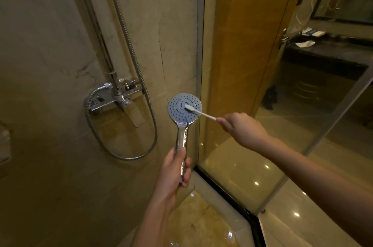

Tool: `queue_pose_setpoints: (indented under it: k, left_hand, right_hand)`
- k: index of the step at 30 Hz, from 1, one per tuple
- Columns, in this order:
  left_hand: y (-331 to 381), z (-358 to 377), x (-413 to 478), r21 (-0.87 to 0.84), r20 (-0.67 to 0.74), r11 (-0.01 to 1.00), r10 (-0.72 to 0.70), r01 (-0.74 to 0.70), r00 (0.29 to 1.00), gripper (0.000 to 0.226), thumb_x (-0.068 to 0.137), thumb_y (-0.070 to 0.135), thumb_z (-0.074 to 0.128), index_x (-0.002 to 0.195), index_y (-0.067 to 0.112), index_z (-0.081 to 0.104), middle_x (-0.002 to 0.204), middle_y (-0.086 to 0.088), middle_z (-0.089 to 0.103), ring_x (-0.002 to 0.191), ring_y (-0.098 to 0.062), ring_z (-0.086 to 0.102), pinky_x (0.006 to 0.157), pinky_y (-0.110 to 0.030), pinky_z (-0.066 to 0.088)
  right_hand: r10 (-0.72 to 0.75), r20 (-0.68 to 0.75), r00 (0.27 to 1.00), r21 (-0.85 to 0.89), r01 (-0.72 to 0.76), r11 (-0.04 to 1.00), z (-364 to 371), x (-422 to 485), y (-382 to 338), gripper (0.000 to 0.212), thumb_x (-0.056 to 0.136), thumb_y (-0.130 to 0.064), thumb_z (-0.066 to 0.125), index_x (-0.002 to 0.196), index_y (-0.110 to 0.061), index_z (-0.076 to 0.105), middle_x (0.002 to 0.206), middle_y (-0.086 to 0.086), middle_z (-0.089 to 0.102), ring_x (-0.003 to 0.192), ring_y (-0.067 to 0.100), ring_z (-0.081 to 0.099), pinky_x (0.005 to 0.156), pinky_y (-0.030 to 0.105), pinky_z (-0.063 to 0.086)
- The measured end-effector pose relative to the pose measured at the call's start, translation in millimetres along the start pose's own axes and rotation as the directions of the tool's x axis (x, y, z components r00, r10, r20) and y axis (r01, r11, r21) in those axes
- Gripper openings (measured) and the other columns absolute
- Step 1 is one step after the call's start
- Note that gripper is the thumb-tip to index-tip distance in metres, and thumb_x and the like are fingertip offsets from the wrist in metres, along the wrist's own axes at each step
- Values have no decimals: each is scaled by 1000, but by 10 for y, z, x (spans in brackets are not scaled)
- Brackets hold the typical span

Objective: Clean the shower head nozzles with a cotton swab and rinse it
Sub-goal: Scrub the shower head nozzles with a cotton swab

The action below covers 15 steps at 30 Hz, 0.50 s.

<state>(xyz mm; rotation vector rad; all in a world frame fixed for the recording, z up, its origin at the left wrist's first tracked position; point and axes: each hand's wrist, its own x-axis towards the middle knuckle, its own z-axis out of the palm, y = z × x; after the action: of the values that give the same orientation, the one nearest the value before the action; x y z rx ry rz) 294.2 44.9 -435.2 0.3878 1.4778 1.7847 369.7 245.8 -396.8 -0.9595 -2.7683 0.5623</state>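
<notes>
A chrome shower head [177, 111] with a round grey nozzle face points toward me, held upright in mid-air. My left hand [174, 170] is wrapped around the lower part of its handle. My right hand [242, 128] pinches the end of a white cotton swab [198, 112] between its fingertips. The swab's cotton tip rests on the nozzle face just right of its centre.
A chrome mixer tap [119, 97] is fixed to the beige tiled wall on the left, with a metal hose [141, 85] looping below it. A glass shower partition [232, 65] stands right behind the shower head. The shower's raised threshold [222, 192] runs below.
</notes>
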Motion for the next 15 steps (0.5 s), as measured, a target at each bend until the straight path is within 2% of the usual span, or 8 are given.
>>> queue_pose_setpoints:
  k: [4,8,10,12,15]
  left_hand:
    - [4,67,1,44,32,999,21,-22,999,15,96,24,44,83,17,47,55,10,47,34,-3,33,31,-15,23]
    - [-3,90,-6,48,40,998,38,-40,998,12,96,22,45,86,17,49,55,10,47,35,-3,34,31,-15,25]
    - [-7,80,0,92,35,995,43,-46,998,12,96,21,45,86,18,50,55,9,47,35,-3,33,31,-15,24]
    - [-14,81,-1,123,42,991,56,-61,998,11,96,21,44,87,17,50,56,9,47,35,-4,34,31,-15,24]
    - [-28,69,15,121,56,990,65,-72,996,11,96,22,44,88,16,50,54,10,48,35,-4,34,31,-15,25]
  right_hand:
    - [53,-75,996,161,-40,986,-31,52,57,44,98,-45,38,72,-15,56,62,-1,53,55,16,49,62,40,51]
    - [19,-41,999,86,-16,996,38,20,9,45,97,-48,37,68,-18,53,62,-1,53,56,17,49,60,42,49]
    - [69,-67,995,121,-60,991,-58,75,70,44,98,-47,37,68,-19,52,64,2,53,59,20,49,64,42,50]
    - [92,-76,993,156,-79,985,-125,102,110,43,98,-45,38,69,-17,52,62,0,50,55,17,47,59,36,46]
    - [20,-1,1000,81,-20,996,-58,26,48,42,97,-46,39,70,-17,55,61,-2,52,52,14,48,54,35,46]
